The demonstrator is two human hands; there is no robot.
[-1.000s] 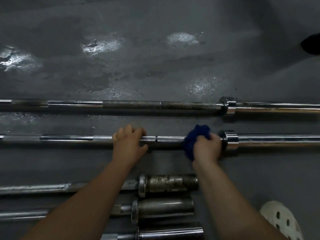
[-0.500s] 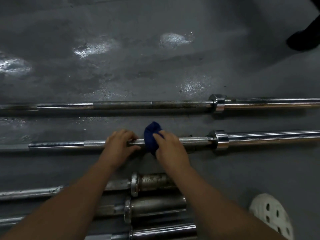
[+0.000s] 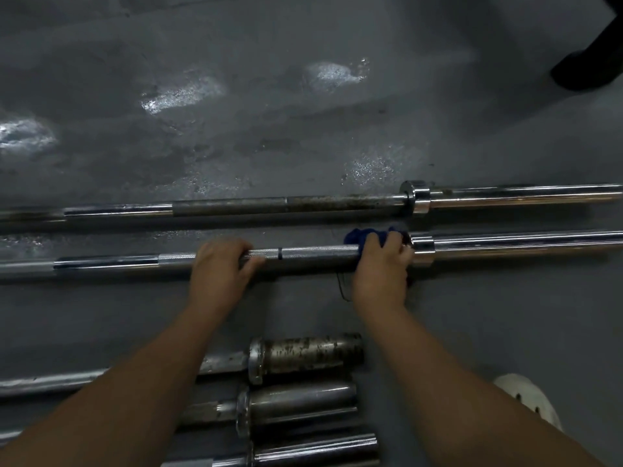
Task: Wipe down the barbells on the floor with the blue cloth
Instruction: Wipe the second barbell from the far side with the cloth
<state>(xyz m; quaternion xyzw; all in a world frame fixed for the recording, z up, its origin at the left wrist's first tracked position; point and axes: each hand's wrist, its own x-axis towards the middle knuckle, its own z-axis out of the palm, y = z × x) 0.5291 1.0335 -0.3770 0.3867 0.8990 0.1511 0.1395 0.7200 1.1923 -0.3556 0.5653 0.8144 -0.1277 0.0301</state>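
Two hands on one floor barbell [image 3: 313, 256]. Right hand [image 3: 381, 269] grip clamped on blue cloth [image 3: 357, 235], wrapped round the shaft, touching the collar [image 3: 423, 247]. Left hand [image 3: 219, 264] grip curled on the shaft, well left of collar. Likely heavy, stiff, knurled steel; steady it mid-shaft.

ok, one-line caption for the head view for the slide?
Right hand wraps the blue cloth round a barbell shaft beside its collar; left hand grips the same shaft.
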